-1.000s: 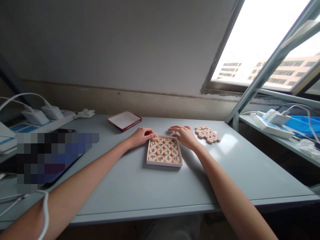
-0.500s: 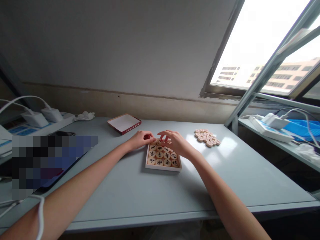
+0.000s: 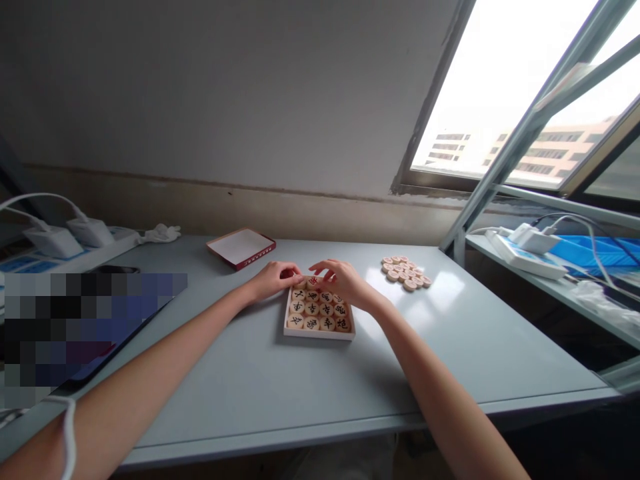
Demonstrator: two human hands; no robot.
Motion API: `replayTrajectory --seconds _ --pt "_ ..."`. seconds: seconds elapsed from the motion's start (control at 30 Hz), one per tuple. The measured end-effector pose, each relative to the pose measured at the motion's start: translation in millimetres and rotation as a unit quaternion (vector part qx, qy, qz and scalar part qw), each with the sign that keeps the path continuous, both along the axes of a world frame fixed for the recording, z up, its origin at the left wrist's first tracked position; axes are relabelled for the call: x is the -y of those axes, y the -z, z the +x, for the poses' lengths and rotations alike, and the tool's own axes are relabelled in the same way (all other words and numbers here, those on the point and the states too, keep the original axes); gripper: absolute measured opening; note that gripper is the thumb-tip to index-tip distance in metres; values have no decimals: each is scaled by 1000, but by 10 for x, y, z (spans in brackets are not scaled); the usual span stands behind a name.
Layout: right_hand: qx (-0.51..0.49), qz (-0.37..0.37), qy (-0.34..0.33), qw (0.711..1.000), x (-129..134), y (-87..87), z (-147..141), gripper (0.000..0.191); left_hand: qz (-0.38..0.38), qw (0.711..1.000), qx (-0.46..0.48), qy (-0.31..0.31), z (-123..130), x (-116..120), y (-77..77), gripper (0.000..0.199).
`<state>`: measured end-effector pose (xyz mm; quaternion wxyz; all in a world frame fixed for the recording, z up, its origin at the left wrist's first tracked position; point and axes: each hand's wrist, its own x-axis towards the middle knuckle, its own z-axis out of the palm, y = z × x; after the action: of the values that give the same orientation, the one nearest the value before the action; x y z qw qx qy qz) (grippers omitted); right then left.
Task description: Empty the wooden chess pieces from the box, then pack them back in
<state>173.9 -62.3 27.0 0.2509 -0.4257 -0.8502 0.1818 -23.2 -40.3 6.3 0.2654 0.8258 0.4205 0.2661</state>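
A shallow white box (image 3: 320, 334) stands on the desk, with rows of round wooden Chinese chess pieces (image 3: 312, 309) in it. Most show black characters; in the far row is a piece with a red character (image 3: 313, 281). My left hand (image 3: 270, 280) is at the box's far left corner, its fingers curled and pressed together at a piece or the rim; which of the two is hidden. My right hand (image 3: 347, 283) arches over the far right part of the box. Its bent index finger and thumb are about the red-marked piece, and the hand covers other pieces.
A loose cluster of chess pieces (image 3: 406, 272) lies to the right. The box's red-sided lid (image 3: 241, 248) rests upside down at the back left. A blurred-out device (image 3: 95, 327) is at the left, near a power strip (image 3: 113, 243). Another strip (image 3: 535, 257) sits on the right shelf.
The whole view has shifted slightly, so things appear a little further left. Both hands stay at the box's far side, and the fingers have moved only a little.
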Motion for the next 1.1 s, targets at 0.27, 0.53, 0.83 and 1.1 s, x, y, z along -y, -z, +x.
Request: replayTrajectory --seconds 0.27,0.53,0.83,1.1 --pt "177 115 442 872 -151 -79 580 27 -35 999 16 -2 -2 11 -29 29" --pt "212 13 431 877 -282 60 891 17 -42 999 22 -7 -10 20 -35 26" --pt "229 18 393 890 -222 -15 797 28 -41 999 28 -12 -3 56 -68 25" --pt "-33 -150 185 971 -143 -124 629 37 -37 999 28 -8 -3 44 -56 25"
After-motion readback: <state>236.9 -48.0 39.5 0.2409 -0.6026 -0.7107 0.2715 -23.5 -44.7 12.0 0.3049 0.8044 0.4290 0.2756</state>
